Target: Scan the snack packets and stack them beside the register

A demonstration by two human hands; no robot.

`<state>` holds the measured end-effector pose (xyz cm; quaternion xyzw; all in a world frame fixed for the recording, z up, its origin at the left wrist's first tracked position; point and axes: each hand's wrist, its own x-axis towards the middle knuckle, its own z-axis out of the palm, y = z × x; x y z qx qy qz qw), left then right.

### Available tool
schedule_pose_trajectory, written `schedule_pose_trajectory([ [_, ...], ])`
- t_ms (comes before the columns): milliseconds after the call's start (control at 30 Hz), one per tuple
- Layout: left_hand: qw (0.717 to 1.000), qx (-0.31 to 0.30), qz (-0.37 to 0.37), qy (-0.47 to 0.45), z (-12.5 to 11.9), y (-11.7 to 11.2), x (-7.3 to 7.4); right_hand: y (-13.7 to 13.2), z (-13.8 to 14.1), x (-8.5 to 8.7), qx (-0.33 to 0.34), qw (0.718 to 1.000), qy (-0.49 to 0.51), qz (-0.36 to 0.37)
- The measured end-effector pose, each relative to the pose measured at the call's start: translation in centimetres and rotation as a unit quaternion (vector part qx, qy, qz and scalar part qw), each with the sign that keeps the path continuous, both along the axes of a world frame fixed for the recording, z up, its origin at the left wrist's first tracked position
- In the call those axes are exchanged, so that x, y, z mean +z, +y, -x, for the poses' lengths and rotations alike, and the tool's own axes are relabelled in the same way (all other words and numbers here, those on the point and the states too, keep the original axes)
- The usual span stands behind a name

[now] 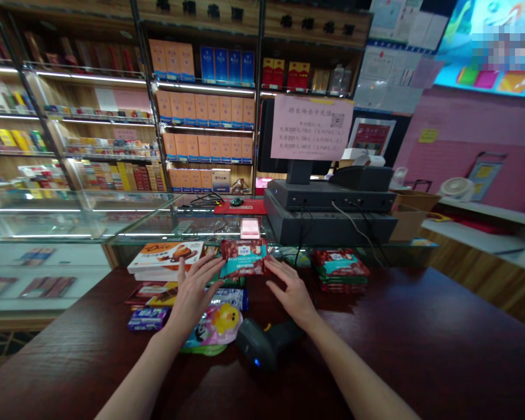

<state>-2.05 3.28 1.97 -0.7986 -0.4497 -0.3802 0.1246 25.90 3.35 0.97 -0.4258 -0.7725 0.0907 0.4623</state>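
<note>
Left hand and right hand are both open, fingertips right at the ends of a chocolate bag, long axis running sideways, over a snack pile on a dark counter, scanner nearby, packed shelves behind.

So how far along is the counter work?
Looks done: a stack of red-and-teal hazelnut packs sits off to the right. In hand: a matching pack between the open left hand and right hand. Left: the pile by the left hand, including an orange cake box, a purple wrapper and a duck-printed pouch. A barcode scanner lies near the hands.
</note>
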Motion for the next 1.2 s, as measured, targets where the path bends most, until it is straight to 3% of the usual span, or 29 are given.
schedule_pose_trajectory([
  [267, 0.998, -0.021, -0.049, -0.027, -0.8, -0.5, 0.4, -0.9, 0.1, 0.5, -0.01, 0.995, 0.049, -0.083],
  [500, 0.996, -0.034, -0.06, -0.049, -1.0, -0.9, 0.5, -1.4, 0.0, 1.1, -0.003, 0.991, 0.085, -0.107],
  [900, 0.994, -0.022, -0.047, -0.099, -1.9, -1.2, 0.5, -1.5, 0.7, 1.3, -0.051, 0.993, 0.095, -0.037],
  [1200, 0.986, -0.005, -0.023, -0.165, -2.0, -0.7, 0.0, -1.4, 1.5, 1.9, -0.054, 0.984, 0.165, -0.027],
])
